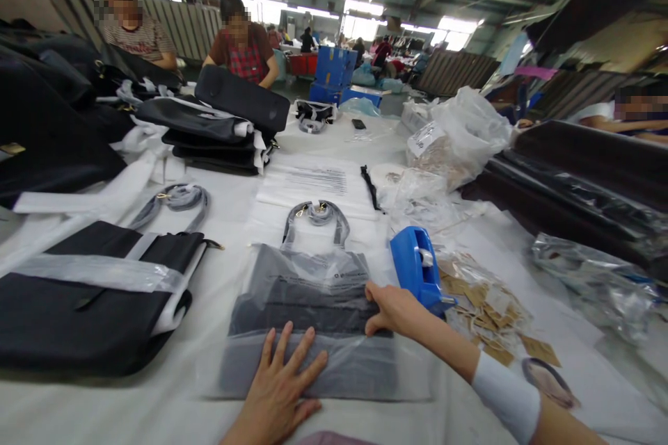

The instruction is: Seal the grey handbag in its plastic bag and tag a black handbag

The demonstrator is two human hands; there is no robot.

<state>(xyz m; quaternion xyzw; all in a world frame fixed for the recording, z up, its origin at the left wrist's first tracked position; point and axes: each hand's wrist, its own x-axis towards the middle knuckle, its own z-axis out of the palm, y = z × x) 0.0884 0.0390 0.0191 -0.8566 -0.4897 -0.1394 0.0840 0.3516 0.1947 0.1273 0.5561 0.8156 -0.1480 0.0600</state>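
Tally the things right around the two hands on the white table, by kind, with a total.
Bagged grey bag, under the left hand and right hand: 1
Blue tape dispenser: 1
Black bag with plastic band: 1
Loose grey strap: 1
Pile of paper tags in plastic: 1
Total: 5

A: Do we read any text? The clear bag (318, 181) carries printed lines.
B: Too small; we log them as illegible. The white label (422, 139) likewise. Nothing readable.
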